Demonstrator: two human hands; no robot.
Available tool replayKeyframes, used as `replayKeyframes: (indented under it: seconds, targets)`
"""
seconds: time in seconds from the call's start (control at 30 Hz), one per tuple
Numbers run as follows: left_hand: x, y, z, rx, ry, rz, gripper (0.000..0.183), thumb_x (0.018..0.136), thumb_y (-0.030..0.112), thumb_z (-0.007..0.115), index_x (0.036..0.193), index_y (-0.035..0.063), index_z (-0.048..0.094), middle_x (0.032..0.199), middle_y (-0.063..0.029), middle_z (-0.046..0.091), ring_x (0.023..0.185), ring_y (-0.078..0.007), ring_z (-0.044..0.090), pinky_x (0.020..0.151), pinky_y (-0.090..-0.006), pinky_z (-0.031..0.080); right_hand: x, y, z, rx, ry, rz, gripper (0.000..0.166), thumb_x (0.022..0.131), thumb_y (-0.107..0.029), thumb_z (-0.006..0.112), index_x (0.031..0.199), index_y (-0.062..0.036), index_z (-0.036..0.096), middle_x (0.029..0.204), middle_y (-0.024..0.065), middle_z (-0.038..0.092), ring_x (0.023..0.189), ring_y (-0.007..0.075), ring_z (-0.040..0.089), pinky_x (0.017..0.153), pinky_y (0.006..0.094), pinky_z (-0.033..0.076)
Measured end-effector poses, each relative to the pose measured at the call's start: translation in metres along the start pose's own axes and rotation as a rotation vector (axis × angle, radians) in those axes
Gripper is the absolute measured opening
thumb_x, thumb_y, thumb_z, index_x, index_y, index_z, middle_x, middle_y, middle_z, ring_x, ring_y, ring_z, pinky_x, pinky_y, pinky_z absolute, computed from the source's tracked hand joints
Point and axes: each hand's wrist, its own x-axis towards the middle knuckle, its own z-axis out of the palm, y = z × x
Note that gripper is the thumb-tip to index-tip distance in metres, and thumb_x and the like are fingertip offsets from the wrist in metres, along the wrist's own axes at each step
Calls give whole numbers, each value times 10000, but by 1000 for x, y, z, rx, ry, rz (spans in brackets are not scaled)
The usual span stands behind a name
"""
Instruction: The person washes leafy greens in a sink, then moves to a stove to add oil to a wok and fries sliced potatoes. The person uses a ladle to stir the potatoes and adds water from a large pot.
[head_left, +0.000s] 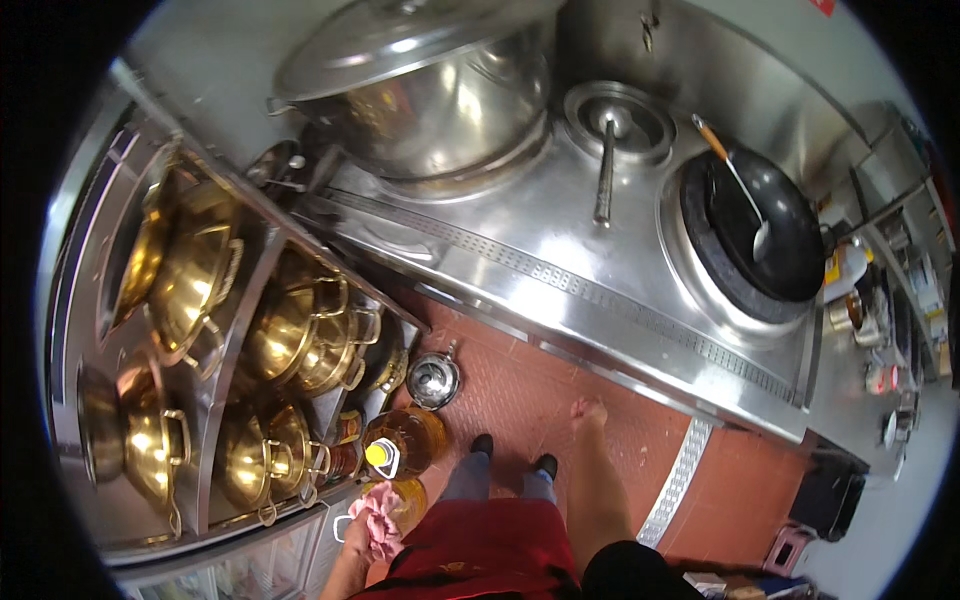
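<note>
A crumpled pink cloth (381, 517) is gripped in my left hand (358, 534), low in the picture beside the shelf unit. Just past it stands a large plastic bottle of amber oil (411, 442) with a yellow cap; another bottle of yellow liquid (409, 501) is partly hidden by the cloth. My right hand (589, 412) hangs over the tiled floor in front of the stove, its fingers curled in and nothing visible in them. Nearest to it is the front edge of the steel stove (555, 247).
A lidded stockpot (450, 112), a ladle (604, 176) and a black wok (780, 225) holding a wood-handled spatula (739, 180) are on the stove. Brass-coloured pans (191, 292) fill the left shelves. A metal bowl-shaped item (433, 380) lies low by the shelves. A drain grate (675, 480) crosses the floor.
</note>
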Motion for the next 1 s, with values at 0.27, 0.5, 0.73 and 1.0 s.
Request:
replayKeyframes:
  seconds: [0.27, 0.5, 0.73, 1.0]
  targets:
    - [11, 67, 46, 458, -81, -124, 229, 845, 282, 432, 835, 75, 528, 707, -77, 579, 568, -215, 566, 452, -348, 442, 59, 16, 73, 386, 31, 17, 124, 860, -70, 420, 839, -128, 528, 641, 8, 508, 531, 116, 463, 468, 229, 400]
    - [4, 87, 97, 658, -214, -153, 248, 897, 258, 329, 927, 39, 442, 723, -105, 516, 620, -214, 495, 547, -342, 431, 117, 18, 64, 510, 40, 26, 165, 873, -272, 479, 881, -117, 534, 766, 37, 530, 584, 154, 480, 451, 238, 408]
    - [-9, 81, 121, 575, -360, -306, 149, 908, 247, 427, 914, 98, 438, 852, -83, 502, 693, -182, 494, 554, -273, 424, 77, 10, 78, 546, -76, 134, 74, 842, -146, 515, 902, -190, 518, 726, -26, 505, 589, 117, 453, 438, 241, 329]
    - [-4, 54, 198, 784, -345, -284, 125, 918, 201, 428, 965, 86, 438, 963, -124, 518, 721, -194, 508, 569, -273, 435, 154, 4, -8, 608, 290, -327, 476, 801, 98, 348, 1219, -107, 448, 1047, -6, 529, 582, 91, 445, 434, 233, 303]
